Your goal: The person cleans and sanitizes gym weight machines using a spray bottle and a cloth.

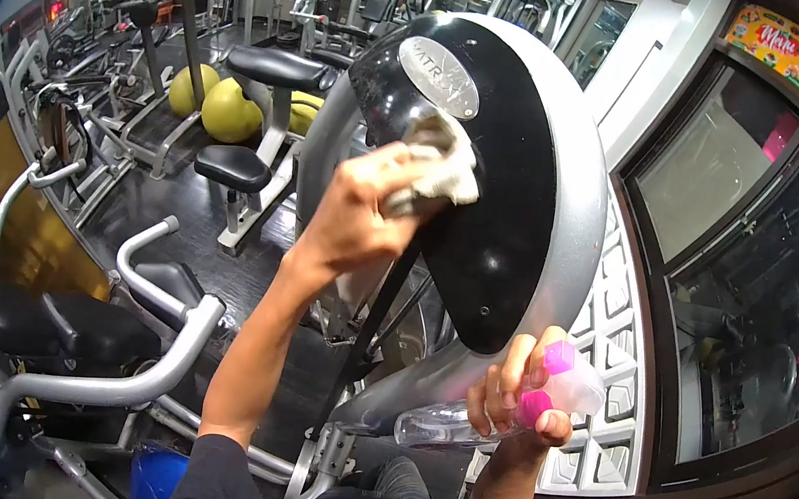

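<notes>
My left hand (364, 210) is raised and clenched around a crumpled pale cloth (443, 162), pressing it against the glossy black panel (494, 222) of a grey gym machine housing (570, 221), just below its oval silver badge (439, 76). Lower right, my right hand (513, 396) grips a clear plastic spray bottle (458, 421) with a pink nozzle and trigger (544, 382), held tilted near the bottom edge of the housing. Both forearms come up from dark sleeves at the frame's bottom.
A seated gym machine with black pads (56, 326) and grey tubing (164, 350) stands at left. Yellow exercise balls (227, 106) lie further back among more machines. A blue bucket (156, 475) sits on the floor. Dark windows (752, 256) and a white lattice panel (620, 380) line the right.
</notes>
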